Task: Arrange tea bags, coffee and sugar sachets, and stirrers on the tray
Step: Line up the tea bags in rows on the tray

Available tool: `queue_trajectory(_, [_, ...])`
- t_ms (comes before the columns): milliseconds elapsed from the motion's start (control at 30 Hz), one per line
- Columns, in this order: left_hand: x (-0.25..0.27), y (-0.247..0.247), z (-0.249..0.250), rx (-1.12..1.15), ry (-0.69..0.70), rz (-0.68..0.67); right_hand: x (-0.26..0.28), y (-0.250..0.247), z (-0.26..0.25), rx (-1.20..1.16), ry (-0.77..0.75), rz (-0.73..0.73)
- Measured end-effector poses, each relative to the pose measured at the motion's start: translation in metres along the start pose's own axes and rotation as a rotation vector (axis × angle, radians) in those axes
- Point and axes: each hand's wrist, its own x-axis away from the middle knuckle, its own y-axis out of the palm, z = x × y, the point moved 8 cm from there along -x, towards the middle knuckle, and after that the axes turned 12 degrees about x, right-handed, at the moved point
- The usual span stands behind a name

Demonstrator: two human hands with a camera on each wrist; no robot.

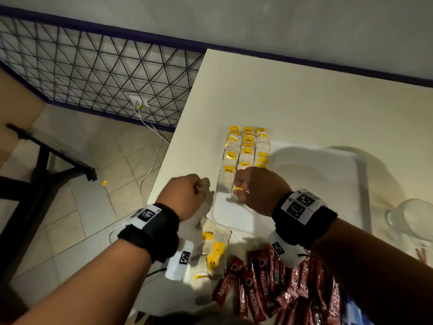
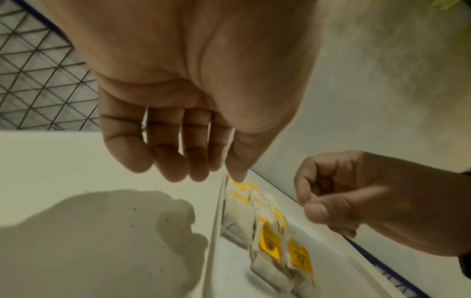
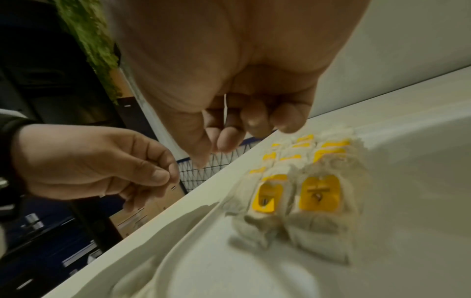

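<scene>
Curled in on itself, my right hand (image 1: pixel 257 191) hangs just above the near end of the tea bags (image 1: pixel 246 148) laid in three rows on the tray (image 1: pixel 304 184). In the right wrist view a thin white thread (image 3: pixel 225 108) runs between my thumb and bent fingers, so I am pinching that. I take it for a tea bag's string, though I cannot see what hangs from it. A yellow tag shows just under my knuckles in the head view.

To the left of it, apart from it and off the tray's edge, is my left hand (image 1: pixel 185 198). Its thumb lies against the forefinger and the other fingers hang loose. Whether it nips anything I cannot tell.

These bags are light, soft paper pouches with a card tag on a string. They will flop, slide and twist if lifted by the string alone, and the paper would tear under a hard squeeze. Better, I judge, to take each by the tag or by the pouch's top edge, between thumb and forefinger, and lay it flat.

Behind my wrists, nearer me, lie loose tea bags (image 1: pixel 215 249) and a heap of red coffee sachets (image 1: pixel 269 277), not yet on the tray. Right of my grip most of the tray is bare.
</scene>
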Motion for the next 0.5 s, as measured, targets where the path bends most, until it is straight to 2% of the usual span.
queue_trajectory(167, [0.04, 0.001, -0.008, -0.065, 0.113, -0.08, 0.037, 0.025, -0.028, 0.007, -0.178, -0.08])
queue_trajectory(300, [0.085, 0.031, -0.005, -0.196, 0.253, -0.261, 0.057, 0.047, -0.035, 0.085, -0.16, -0.194])
queue_trajectory(367, [0.105, 0.052, -0.011, -0.377, 0.302, -0.333, 0.063, 0.055, -0.038, 0.121, -0.137, -0.235])
queue_trajectory(433, [0.122, 0.07, -0.026, -0.53, 0.265, -0.372, 0.071, 0.062, -0.043, 0.137, -0.129, -0.275])
queue_trajectory(500, [0.126, 0.079, -0.04, -0.562, 0.182, -0.355, 0.079, 0.064, -0.045, 0.136, -0.132, -0.286])
